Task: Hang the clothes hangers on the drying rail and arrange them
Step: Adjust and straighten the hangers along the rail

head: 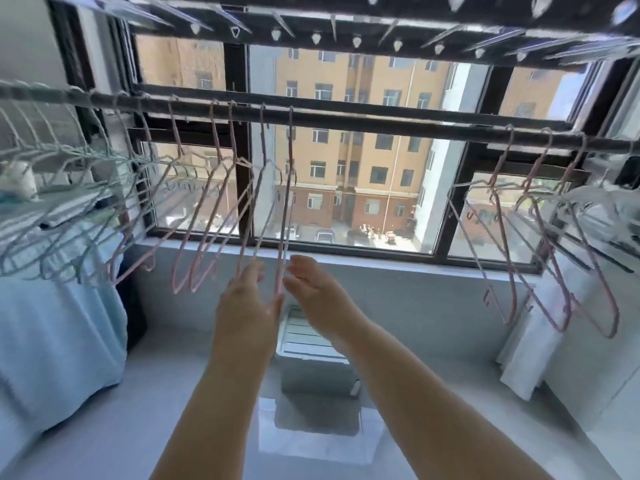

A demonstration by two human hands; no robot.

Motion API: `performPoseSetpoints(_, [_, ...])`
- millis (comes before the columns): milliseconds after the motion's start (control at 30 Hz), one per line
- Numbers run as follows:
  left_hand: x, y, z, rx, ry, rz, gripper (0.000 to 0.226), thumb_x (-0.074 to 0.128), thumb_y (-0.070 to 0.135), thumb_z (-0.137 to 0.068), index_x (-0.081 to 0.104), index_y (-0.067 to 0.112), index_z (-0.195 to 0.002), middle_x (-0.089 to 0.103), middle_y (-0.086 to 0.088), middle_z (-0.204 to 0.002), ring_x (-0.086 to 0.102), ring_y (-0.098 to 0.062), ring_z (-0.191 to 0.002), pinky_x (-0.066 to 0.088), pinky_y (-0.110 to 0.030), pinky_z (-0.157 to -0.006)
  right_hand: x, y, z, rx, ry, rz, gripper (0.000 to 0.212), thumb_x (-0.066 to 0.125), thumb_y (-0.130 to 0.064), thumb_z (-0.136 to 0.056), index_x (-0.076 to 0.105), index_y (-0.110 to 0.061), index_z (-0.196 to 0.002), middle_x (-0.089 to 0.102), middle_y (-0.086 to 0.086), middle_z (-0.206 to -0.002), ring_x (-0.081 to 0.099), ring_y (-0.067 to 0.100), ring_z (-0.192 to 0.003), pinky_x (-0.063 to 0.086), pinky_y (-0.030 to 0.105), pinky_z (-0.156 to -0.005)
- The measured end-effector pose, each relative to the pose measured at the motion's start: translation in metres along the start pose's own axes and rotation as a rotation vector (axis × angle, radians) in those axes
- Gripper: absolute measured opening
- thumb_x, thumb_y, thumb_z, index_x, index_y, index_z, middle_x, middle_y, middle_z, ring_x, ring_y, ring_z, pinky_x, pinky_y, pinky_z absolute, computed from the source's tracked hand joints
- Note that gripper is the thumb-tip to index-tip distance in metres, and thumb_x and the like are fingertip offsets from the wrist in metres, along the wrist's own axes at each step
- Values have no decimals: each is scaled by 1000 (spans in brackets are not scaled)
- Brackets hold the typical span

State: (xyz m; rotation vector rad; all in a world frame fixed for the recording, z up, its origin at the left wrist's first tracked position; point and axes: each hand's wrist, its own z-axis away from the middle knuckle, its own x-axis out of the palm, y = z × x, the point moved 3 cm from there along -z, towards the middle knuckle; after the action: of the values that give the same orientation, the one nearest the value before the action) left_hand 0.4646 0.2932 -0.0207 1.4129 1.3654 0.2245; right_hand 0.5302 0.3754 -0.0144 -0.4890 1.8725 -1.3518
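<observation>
A dark drying rail runs across the window. Several pink hangers hang from its middle left, and pale blue hangers crowd its left end. Three pink hangers hang at the right end. The rightmost hanger of the middle group hangs edge-on between my hands. My left hand touches its lower end with thumb and fingertips spread. My right hand is just right of it, palm open, fingers apart, holding nothing.
A second rack with clips hangs overhead. A light blue cloth covers something at the left. A white slatted basket stands on the floor under my hands. White fabric hangs at the right below the window sill.
</observation>
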Motion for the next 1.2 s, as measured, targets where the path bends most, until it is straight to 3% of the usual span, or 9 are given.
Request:
performPoseSetpoints(100, [-3, -9, 1, -11, -67, 39, 31, 60, 13, -85, 55, 13, -115, 65, -3, -110, 59, -21, -102, 43, -30, -89, 18, -5, -12, 101, -18, -182, 41, 42, -10, -96, 36, -3, -136, 53, 11, -129, 52, 13, -98, 42, 16, -73])
performPoseSetpoints(300, [-5, -14, 3, 72, -29, 61, 25, 61, 10, -83, 62, 13, -108, 69, 0, -98, 62, -15, -89, 45, -25, -81, 28, -11, -13, 101, -2, -496, 35, 39, 2, -95, 40, 4, -129, 59, 1, -93, 60, 3, -55, 49, 14, -51])
performPoseSetpoints(467, [-4, -12, 2, 147, 33, 126, 17, 65, 8, -80, 68, 13, -96, 71, -3, -91, 64, -16, -83, 45, -26, -78, 22, -17, -3, 57, 62, -613, 27, 39, 6, -93, 49, 3, -119, 63, 3, -92, 60, 9, -71, 52, 16, -60])
performPoseSetpoints(567, [3, -2, 3, 197, 13, 169, 16, 64, 5, -80, 69, 11, -94, 72, -6, -89, 66, -17, -79, 47, -22, -75, 10, -17, 5, 34, 134, -635, 23, 39, 6, -93, 54, -2, -109, 64, 2, -87, 62, 8, -68, 51, 14, -56])
performPoseSetpoints(633, [10, 9, 6, 248, -10, 188, 15, 64, 5, -80, 70, 12, -92, 72, -4, -86, 66, -14, -74, 48, -18, -71, -3, -15, 12, 15, 196, -640, 25, 39, 6, -93, 53, 0, -114, 65, 3, -85, 63, 6, -64, 50, 14, -55])
performPoseSetpoints(867, [52, 68, 24, 361, -172, 284, 14, 65, 10, -80, 70, 21, -87, 71, 8, -80, 64, -5, -71, 42, -2, -65, -74, -6, 47, -36, 437, -520, 27, 45, 0, -93, 53, 2, -118, 69, 5, -82, 66, 7, -65, 51, 15, -58])
performPoseSetpoints(1033, [84, 110, 44, 400, -266, 357, 11, 65, 12, -80, 70, 20, -83, 68, 10, -74, 64, -7, -70, 42, -9, -63, -125, -3, 78, -25, 549, -428, 28, 47, -2, -92, 56, -1, -119, 69, -2, -67, 63, 4, -52, 48, 13, -46])
performPoseSetpoints(1200, [106, 134, 58, 421, -326, 408, 9, 68, 11, -77, 71, 19, -80, 63, 15, -68, 62, 0, -65, 44, -7, -62, -156, 8, 92, 27, 623, -316, 22, 49, -7, -93, 63, -4, -110, 68, 3, -76, 65, 6, -62, 50, 14, -56])
